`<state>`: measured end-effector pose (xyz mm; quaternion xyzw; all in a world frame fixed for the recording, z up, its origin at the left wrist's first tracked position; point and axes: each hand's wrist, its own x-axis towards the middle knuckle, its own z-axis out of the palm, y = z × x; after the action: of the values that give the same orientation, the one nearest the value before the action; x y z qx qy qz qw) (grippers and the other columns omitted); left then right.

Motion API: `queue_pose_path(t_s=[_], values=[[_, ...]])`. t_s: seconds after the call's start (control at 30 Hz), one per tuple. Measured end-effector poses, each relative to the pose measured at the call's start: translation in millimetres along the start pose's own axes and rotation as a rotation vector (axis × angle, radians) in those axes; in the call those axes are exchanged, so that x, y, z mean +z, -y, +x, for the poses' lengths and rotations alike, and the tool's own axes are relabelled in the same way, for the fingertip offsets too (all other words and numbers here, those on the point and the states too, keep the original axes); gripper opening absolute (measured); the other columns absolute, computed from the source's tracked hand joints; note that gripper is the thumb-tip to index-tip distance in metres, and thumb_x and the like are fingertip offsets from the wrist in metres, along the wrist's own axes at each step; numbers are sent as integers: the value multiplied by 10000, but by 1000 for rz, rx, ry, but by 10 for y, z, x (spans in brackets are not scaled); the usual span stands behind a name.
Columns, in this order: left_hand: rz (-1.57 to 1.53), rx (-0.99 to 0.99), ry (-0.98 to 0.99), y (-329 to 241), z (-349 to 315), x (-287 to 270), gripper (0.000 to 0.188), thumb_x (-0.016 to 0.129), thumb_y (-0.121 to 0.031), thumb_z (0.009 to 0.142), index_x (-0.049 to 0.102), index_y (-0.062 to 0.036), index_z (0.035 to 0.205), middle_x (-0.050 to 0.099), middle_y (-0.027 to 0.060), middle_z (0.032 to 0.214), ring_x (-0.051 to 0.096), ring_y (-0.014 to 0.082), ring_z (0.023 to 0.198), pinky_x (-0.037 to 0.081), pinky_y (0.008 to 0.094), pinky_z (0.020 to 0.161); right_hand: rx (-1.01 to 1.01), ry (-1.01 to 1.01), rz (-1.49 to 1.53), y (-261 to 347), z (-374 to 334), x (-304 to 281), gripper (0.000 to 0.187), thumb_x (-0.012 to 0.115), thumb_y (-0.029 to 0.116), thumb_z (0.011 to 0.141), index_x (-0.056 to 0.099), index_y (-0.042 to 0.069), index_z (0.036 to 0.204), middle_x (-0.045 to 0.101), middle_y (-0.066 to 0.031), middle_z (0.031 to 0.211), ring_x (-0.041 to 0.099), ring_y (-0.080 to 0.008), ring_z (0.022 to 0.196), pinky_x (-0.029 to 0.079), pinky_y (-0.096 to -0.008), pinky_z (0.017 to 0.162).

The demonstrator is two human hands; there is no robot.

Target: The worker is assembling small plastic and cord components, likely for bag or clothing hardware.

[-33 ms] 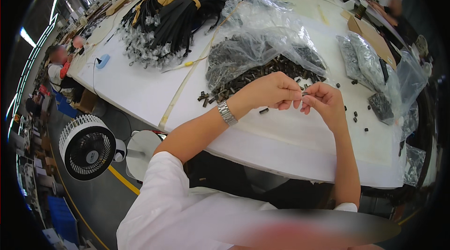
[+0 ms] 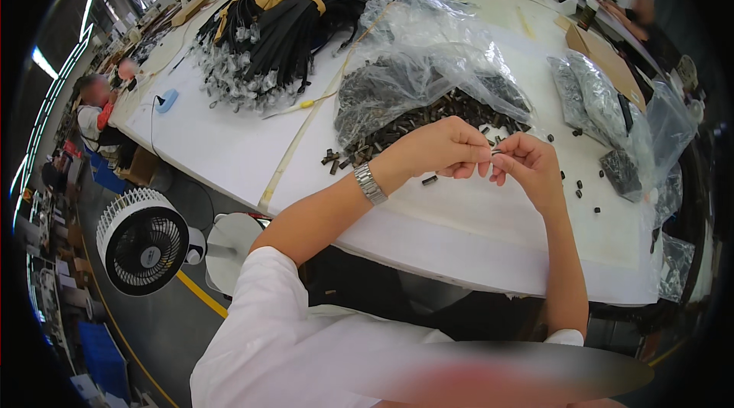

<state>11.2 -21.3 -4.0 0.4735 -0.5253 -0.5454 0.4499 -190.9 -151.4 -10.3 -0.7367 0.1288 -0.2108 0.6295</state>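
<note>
My left hand (image 2: pixel 453 146), with a metal watch on its wrist, is pinched closed at the fingertips. Facing it, my right hand (image 2: pixel 531 167) also pinches, and the fingertips of both nearly meet. Between them shows a small dark piece (image 2: pixel 496 152), mostly hidden by the fingers; its exact kind is too small to tell. Just beyond my hands, a heap of short dark tubular pieces (image 2: pixel 413 121) spills from a clear plastic bag (image 2: pixel 451 64). One loose tubular piece (image 2: pixel 430 180) lies on the white table (image 2: pixel 459 228) below my left hand.
A bundle of black straps (image 2: pixel 283 33) tied with a tan band lies at the far left. Plastic bags (image 2: pixel 600 98) and a cardboard box (image 2: pixel 608 64) are on the right, near several scattered dark pieces. A fan (image 2: pixel 149 247) stands left of the table. Other people sit farther off.
</note>
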Motion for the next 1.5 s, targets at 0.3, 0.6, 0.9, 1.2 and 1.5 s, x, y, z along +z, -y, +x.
queue_pose_path(t_s=[0.3,0.6,0.9,1.2,1.5], values=[[-102,-3,-11,15,-6,-46,313,623,-263,1061,719,-7,910,567,-11,611,380,29,452,264,210,409,-103,-67,35,-63,4,96,192,703,26,977,677,-67,1143,729,-90,933,702,-137,817,567,-261,764],[349,84,-180,-100,-17,10,260,626,-232,1031,745,-44,895,593,-4,591,451,50,464,360,246,445,-89,-126,-40,-71,56,58,222,708,60,982,676,-73,1157,739,-88,939,703,-130,799,563,-246,756],[438,88,-201,-126,-54,40,242,608,-202,1038,741,-61,892,588,-30,607,440,31,485,344,227,462,-82,-129,-100,-60,16,93,220,726,53,958,687,-52,1148,735,-70,931,697,-112,794,555,-238,751],[54,41,-44,-12,-34,-37,299,617,-240,1059,726,-21,886,567,-9,587,381,24,436,265,211,411,-105,-65,-24,30,-44,130,138,681,-2,976,683,-53,1104,721,-72,904,685,-131,791,552,-259,759],[-231,-23,80,42,25,-86,326,623,-266,1067,711,-2,896,553,-6,580,351,18,418,246,202,394,-137,-48,42,-1,-9,122,108,676,7,991,673,-57,1077,721,-90,898,689,-147,789,558,-271,749]])
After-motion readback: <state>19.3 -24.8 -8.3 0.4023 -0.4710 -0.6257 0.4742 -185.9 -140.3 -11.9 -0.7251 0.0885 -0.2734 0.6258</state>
